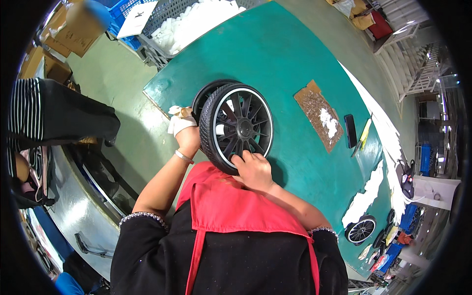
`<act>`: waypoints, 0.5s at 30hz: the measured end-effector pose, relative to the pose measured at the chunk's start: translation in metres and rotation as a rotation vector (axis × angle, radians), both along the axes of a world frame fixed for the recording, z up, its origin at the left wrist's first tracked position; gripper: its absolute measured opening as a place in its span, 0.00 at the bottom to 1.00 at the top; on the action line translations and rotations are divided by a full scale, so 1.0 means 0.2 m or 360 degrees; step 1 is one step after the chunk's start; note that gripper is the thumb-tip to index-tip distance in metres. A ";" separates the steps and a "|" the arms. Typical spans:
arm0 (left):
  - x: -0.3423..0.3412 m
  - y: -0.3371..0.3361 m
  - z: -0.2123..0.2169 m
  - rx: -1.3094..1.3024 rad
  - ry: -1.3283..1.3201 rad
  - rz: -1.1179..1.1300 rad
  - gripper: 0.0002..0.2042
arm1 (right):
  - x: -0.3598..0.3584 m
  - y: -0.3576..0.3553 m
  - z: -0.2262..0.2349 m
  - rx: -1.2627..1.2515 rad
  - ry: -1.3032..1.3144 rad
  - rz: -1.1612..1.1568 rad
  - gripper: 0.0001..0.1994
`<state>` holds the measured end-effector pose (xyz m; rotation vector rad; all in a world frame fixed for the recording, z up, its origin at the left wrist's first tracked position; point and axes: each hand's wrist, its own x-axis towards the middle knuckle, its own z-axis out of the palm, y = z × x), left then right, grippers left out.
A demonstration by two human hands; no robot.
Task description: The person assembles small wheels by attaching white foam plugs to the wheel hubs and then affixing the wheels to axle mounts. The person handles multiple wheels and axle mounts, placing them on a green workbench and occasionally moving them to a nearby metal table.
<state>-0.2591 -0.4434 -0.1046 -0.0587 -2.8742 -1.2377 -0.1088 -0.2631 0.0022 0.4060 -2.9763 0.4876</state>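
A black wheel [244, 129] with a treaded tyre, many spokes and a pale ring round its rim stands tilted at the table's near edge, against my red apron. Behind it, to the left, shows part of a second black round piece [198, 101], mostly hidden. My left hand [185, 132], its fingers covered in white material, grips at the left side of the pair; its fingertips are partly hidden. My right hand [254, 169] is closed over the wheel's lower rim, with the fingers curled onto the spokes.
On the green table [295, 54] lie a brown board [314, 110] with white bits, a black phone [350, 131] and a yellow-handled cutter [364, 133]. A smaller wheel [360, 229] lies at the right. A crate of white pieces [189, 24] stands beyond; another person's dark-clothed arm [73, 115] is at left.
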 end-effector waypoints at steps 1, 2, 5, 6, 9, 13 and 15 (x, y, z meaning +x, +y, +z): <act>-0.02 -0.01 -0.03 -0.0024 -0.0014 -0.0072 0.15 | 0.00 0.00 0.01 0.0010 0.0033 -0.0004 0.20; -0.07 -0.07 -0.26 -0.0047 -0.0137 -0.0132 0.14 | 0.01 -0.01 0.00 0.0056 0.0156 -0.0016 0.19; -0.08 -0.04 -0.16 0.0093 -0.0223 -0.0250 0.15 | 0.01 -0.02 0.01 0.0246 0.0197 0.0026 0.17; -0.11 -0.07 -0.16 0.0021 -0.0221 -0.0345 0.15 | 0.01 -0.05 0.01 0.0265 0.0202 0.0001 0.16; -0.15 -0.19 -0.28 -0.0195 -0.0271 -0.0585 0.16 | -0.04 -0.08 0.06 0.0270 0.0041 0.0104 0.08; -0.09 0.05 -0.27 -0.0291 -0.0161 -0.0431 0.16 | -0.02 -0.04 0.06 0.0024 -0.0297 0.0014 0.14; -0.05 0.13 -0.20 -0.0381 -0.0037 -0.0077 0.14 | 0.01 -0.05 0.07 0.0370 -0.0350 -0.0024 0.24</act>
